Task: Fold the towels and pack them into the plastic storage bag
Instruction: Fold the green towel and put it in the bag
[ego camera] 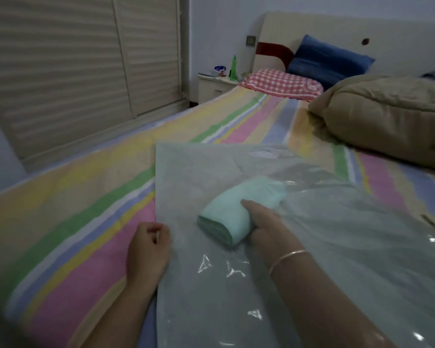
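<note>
A folded mint-green towel (230,217) is lying as a thick roll on the striped bed (86,197), with the translucent plastic bag (191,177) around or under it; whether the towel is fully inside the bag cannot be told, since the plastic is hazy and reflections are breaking up its edges.

The right hand (264,222) is gripping the near right side of the towel. Its thumb is lying along the top of the roll and pointing away from the person, while its fingers (255,231) are curling down around the side of the roll, mostly hidden beneath it. The towel's layered end is facing left and toward the camera, just left of the hand. A thin bracelet (286,258) is sitting on the right wrist, and clear plastic seems to be draping over the forearm.

The left hand (147,247) is resting at the bag's left edge, well apart from the towel. Its fingers (161,231) are curled inward and appear to be pinching the bag's edge between thumb and fingertips; the contact point is small and slightly blurred.

Farther up the bed, a tan quilt (387,116) is bunched at the right, and a red checked pillow (281,82) is lying in front of a blue pillow (329,60) by the headboard (337,28). A nightstand (216,86) is standing beside the bed.
</note>
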`<state>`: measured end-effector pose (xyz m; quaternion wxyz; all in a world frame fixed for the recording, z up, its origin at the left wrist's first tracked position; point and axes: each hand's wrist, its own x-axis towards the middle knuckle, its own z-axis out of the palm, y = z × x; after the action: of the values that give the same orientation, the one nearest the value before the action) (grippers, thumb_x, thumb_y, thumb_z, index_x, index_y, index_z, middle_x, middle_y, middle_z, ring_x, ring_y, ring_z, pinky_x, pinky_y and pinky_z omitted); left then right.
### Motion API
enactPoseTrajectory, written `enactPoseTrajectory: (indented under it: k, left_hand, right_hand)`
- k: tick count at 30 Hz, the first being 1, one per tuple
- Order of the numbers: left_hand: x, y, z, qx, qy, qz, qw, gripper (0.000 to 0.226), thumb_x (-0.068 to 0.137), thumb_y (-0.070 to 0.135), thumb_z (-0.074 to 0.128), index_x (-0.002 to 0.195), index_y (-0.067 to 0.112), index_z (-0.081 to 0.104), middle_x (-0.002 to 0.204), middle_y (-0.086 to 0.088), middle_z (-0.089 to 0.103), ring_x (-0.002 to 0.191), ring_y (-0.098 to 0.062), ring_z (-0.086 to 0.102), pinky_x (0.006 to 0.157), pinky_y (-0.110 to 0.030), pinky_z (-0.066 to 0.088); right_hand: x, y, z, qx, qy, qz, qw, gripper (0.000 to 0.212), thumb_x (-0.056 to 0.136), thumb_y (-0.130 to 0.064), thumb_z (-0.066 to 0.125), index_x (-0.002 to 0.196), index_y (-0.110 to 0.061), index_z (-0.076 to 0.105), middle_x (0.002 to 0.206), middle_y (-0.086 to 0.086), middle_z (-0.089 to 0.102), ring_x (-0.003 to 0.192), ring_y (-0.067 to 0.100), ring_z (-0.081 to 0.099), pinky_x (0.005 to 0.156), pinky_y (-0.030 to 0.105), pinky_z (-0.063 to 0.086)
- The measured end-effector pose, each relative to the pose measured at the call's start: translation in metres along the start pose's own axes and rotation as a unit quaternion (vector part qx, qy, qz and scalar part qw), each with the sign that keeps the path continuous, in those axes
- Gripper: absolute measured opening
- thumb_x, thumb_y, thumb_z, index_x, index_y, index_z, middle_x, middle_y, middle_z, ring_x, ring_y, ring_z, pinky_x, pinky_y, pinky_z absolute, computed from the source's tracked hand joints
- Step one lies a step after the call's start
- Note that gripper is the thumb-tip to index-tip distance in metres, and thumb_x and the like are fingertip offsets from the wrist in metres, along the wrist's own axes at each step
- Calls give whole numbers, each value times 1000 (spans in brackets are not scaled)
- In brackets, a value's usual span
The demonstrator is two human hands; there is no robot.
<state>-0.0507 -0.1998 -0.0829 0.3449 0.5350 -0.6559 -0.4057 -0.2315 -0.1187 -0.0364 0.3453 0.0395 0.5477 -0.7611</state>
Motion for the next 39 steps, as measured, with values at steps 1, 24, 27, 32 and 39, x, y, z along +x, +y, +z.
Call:
enactPoseTrajectory:
  k: [1, 24, 27, 32, 39]
  left_hand:
    - [-2, 0, 1, -5, 10, 11, 1000, 5, 91, 20, 60, 91, 16, 57, 85, -2, 61, 83, -21, 57, 72, -31, 40]
    - [62, 76, 13, 323, -89, 135, 933, 52, 101, 39, 28, 150, 19, 27, 160, -9, 17, 147, -28, 13, 119, -47, 13]
    - [75, 63, 15, 210, -103, 64, 970, 49, 101, 31, 30, 148, 16, 32, 155, -12, 29, 141, -32, 28, 114, -44, 27]
    - [67, 61, 31, -12, -86, -22, 996, 42, 96, 11, 39, 137, 17, 47, 134, -11, 53, 110, -31, 54, 76, -31, 38]
    - [89, 43, 41, -224, -155, -26, 962, 50, 97, 2, 45, 138, 31, 41, 121, 10, 55, 93, -5, 57, 73, -25, 45]
  right_hand:
    - [12, 6, 13, 17, 16, -23, 999, 39, 82, 0, 69, 119, 1, 58, 119, 14, 64, 101, 31, 64, 92, 52, 50]
    - [-27, -24, -69, -803, -157, -295, 493, 72, 87, -65, 39, 149, -44, 7, 161, -9, 4, 141, 19, 29, 111, 35, 27]
    - [-43, -46, -76, -837, -132, -291, 445, 65, 85, -59, 48, 144, -44, 24, 151, -10, 27, 128, 21, 47, 102, 36, 41]
    - [-27, -47, -77, -804, -135, -446, 370, 59, 76, -46, 46, 130, -26, 58, 131, 9, 58, 119, 29, 57, 94, 40, 49]
    - [23, -15, -55, -731, -195, -471, 452, 67, 78, -26, 50, 145, -21, 40, 147, 6, 43, 138, 24, 37, 112, 40, 25]
